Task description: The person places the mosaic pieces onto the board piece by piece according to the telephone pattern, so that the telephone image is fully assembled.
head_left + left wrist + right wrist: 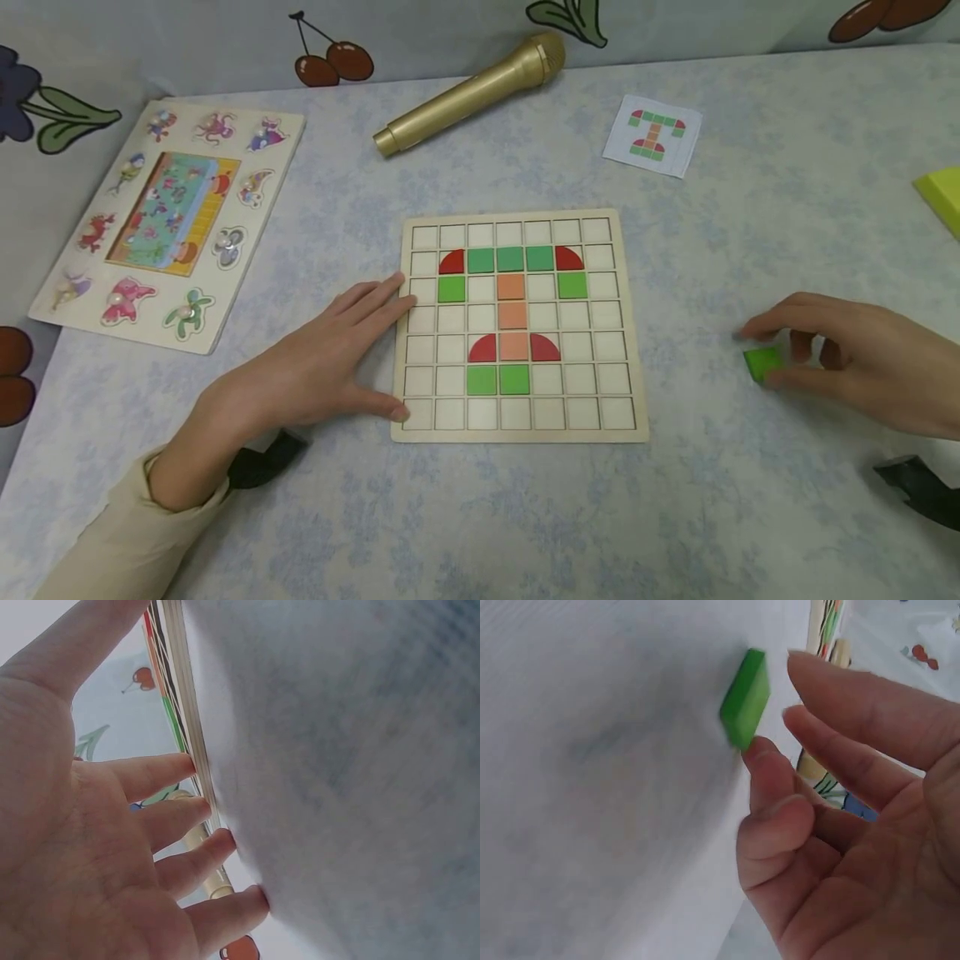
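A square wooden grid board (pixel 630 325) lies mid-table, with green, orange and red pieces in its cells. My left hand (pixel 322 358) rests at its left edge, thumb and fingers spread; in the left wrist view the fingertips (pixel 225 840) are at the board's side (pixel 187 690). To the right of the board, a green square tile (pixel 762 364) lies on the table. My right hand (pixel 855 358) is around it, thumb and index finger apart on either side. In the right wrist view, a gap shows between the tile (pixel 748 697) and the upper fingertip, while curled fingers sit close below.
At the back right lies a pattern card (pixel 652 136) with a shape in green, orange and red. A gold microphone (pixel 468 96) lies behind the board. An animal peg puzzle (pixel 262 225) stands at the left. A yellow object (pixel 941 196) shows at the right edge.
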`<state>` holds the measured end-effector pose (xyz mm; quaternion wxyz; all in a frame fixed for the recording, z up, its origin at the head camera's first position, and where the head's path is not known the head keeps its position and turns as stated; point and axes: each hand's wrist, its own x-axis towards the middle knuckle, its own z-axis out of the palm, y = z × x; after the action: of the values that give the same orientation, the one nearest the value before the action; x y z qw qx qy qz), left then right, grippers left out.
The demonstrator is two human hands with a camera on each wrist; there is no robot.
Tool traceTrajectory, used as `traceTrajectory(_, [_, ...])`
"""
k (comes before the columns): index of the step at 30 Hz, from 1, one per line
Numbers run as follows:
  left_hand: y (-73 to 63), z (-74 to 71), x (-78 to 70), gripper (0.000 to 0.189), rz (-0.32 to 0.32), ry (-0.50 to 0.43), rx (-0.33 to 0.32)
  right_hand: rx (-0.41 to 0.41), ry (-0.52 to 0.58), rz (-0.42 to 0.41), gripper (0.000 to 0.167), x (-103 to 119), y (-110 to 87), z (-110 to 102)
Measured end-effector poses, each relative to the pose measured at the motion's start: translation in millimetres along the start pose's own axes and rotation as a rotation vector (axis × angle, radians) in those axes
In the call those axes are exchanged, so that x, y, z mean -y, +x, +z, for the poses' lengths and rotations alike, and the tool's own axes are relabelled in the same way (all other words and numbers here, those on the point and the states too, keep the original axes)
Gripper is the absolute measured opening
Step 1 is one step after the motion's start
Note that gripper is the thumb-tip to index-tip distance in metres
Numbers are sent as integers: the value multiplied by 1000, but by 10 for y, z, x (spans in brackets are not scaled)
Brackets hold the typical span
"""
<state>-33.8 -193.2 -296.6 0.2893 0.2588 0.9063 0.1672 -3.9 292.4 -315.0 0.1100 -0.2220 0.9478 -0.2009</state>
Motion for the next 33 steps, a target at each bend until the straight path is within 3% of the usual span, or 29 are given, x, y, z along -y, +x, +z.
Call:
traceTrajectory(5, [-1, 2, 3, 112, 4, 4, -4, 42, -18, 78, 50, -67, -69, 42])
traceTrajectory(10, [-2, 2, 2, 111, 3, 0, -1, 88, -29, 102, 44, -76, -73, 62])
traceTrajectory(22, [-2, 17, 17, 111, -1, 14, 1, 42, -195, 13, 39, 0, -104, 70])
traceTrajectory(33, [-10, 12, 8, 111, 2, 2, -6, -13, -111, -46, 40, 157, -54, 59])
